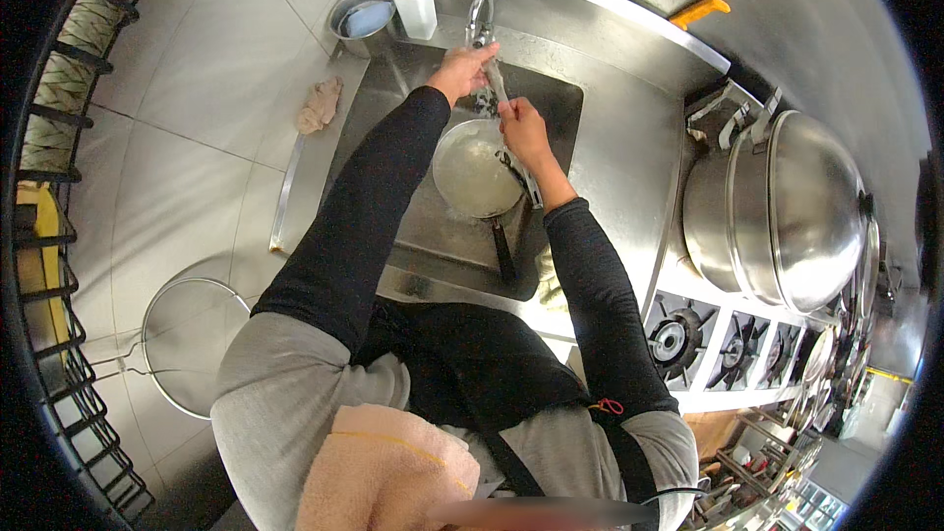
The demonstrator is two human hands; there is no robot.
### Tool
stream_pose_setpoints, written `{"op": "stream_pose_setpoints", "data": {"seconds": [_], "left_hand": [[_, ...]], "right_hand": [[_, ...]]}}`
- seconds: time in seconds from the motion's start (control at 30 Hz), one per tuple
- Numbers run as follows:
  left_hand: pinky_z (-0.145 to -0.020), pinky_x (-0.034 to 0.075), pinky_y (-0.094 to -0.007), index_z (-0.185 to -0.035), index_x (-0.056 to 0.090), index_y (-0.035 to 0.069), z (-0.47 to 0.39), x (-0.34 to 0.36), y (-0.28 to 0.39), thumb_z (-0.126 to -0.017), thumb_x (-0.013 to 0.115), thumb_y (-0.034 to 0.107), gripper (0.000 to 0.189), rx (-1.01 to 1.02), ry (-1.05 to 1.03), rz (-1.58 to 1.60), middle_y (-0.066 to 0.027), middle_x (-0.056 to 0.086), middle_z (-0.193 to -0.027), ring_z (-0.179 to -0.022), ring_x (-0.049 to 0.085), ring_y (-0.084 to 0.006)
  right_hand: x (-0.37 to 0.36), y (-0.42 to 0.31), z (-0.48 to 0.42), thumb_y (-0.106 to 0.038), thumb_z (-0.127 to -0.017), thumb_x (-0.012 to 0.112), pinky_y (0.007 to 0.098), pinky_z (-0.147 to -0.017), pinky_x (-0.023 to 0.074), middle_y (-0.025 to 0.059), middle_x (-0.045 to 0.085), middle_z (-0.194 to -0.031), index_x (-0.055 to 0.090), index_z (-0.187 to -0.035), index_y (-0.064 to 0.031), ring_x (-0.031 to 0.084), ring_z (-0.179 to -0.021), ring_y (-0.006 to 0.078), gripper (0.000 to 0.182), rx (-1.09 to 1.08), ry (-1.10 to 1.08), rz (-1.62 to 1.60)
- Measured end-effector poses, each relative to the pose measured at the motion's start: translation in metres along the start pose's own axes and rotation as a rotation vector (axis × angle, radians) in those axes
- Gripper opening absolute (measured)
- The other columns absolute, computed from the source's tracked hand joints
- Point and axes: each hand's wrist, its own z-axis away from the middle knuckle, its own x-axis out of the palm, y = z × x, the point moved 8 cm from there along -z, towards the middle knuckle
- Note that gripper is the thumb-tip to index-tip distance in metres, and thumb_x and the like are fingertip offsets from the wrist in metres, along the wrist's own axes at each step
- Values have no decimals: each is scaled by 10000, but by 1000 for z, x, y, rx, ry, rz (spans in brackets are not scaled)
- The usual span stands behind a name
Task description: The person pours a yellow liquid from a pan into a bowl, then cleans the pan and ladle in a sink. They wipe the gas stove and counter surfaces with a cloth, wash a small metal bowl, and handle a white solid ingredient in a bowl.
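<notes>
Under the chrome faucet [481,18], my right hand [525,134] grips a slender, pale utensil [496,80] whose kind is blurred by water. My left hand [463,74] is at the utensil's upper end, thumb extended; whether its fingers close on it is unclear. Below both hands, a round pan [472,181] with cloudy whitish liquid rests in the steel sink [420,236], its dark handle [504,249] pointing towards me. A metal handle end [534,194] and a dark piece beside it show by my right wrist; I cannot tell whether they join the held utensil.
A white pump bottle [415,4] and a steel container [361,18] stand behind the sink's left corner. A crumpled cloth [320,105] lies on the left rim. To the right are a large lidded steel pot [774,210] and gas burners [671,339]. A round strainer [195,346] hangs at left.
</notes>
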Motion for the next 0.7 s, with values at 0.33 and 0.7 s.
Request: {"op": "stream_pose_setpoints", "data": {"seconds": [0.33, 0.7], "left_hand": [[-845, 582, -455, -1083, 629, 52, -10, -26, -2, -826, 805, 257, 373, -63, -120, 69, -98, 650, -1004, -934, 650, -260], [-851, 566, -430, -1041, 631, 63, -10, 11, -34, -882, 725, 207, 234, 57, -144, 181, -68, 632, -924, -910, 650, -225]], "right_hand": [[-11, 36, 52, -276, -896, 689, 431, -691, 529, 186, 671, -974, 521, -1258, -54, 681, -819, 347, 457, -81, -175, 389], [21, 62, 127, -99, -884, 611, 279, -438, 402, 28, 503, -776, 456, -1143, -42, 450, -559, 114, 307, 689, -258, -381]]}}
